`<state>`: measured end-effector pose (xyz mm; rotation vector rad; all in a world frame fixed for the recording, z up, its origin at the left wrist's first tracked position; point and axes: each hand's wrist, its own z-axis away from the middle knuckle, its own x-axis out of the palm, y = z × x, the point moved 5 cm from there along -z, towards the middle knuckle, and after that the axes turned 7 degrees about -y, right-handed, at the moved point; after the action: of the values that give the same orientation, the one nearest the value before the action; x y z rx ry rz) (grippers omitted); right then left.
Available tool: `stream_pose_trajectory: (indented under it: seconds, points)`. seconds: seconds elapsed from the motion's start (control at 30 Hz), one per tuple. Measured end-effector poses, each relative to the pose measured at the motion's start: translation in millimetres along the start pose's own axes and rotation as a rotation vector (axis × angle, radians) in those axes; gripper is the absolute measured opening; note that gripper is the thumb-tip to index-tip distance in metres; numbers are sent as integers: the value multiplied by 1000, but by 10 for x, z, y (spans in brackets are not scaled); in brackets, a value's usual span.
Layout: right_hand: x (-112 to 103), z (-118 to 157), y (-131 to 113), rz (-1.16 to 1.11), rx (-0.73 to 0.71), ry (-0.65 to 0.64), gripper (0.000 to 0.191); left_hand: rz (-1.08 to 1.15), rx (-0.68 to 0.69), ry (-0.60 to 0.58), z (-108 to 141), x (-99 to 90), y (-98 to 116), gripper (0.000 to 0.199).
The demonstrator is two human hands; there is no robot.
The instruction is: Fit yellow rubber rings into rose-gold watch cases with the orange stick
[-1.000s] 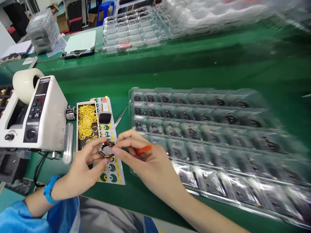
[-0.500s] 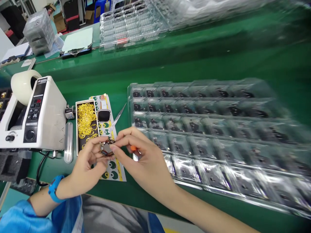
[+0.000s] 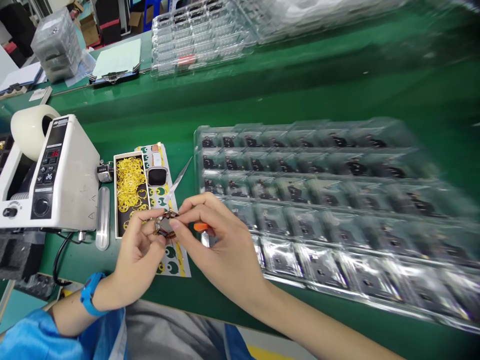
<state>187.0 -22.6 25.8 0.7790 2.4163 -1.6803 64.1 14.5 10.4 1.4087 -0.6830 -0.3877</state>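
1. Green workbench [image 3: 337, 95] fills my head-camera feed, with a person's two bare hands working just above it.
2. Left hand [image 3: 140, 245], wearing a blue wristband [image 3: 90, 295], is curled closed, its thumb and fingers pinching a round copper-and-dark part [image 3: 167, 225] by the edge.
3. Right hand [image 3: 225, 245] has its thumb and forefinger pressed together against that part, and its other fingers curl around an orange-handled tool [image 3: 200, 226]. I cannot make out the tool's tip.
4. Held between both hands, the part sits in the air above a printed green-and-yellow sheet [image 3: 176, 265].
5. Beyond the left hand, I see a box of yellow rubber bands [image 3: 129, 182], a smartwatch [image 3: 156, 176] lying on the sheet, and an electronic tape dispenser [image 3: 48, 175].
6. Clear blister trays [image 3: 300, 200] holding dark parts lie just beside the right hand.
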Motion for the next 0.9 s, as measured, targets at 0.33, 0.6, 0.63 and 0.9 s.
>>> stream_pose_trajectory:
  seconds: [0.33,0.6,0.63,0.9]
  points:
    - [15,-18,-44,75,-90,-38,17,-5,6,36,-5,-21,17,22]
    - [45,20,-53,210,-105,-14,16,24,-35,112,-38,-38,-39,28]
    - [49,33,-52,254,-121,3,15,30,-42,132,-43,-43,-43,28]
    - [46,-20,1,130,-26,-153,8,50,-28,153,-47,-58,-34,36]
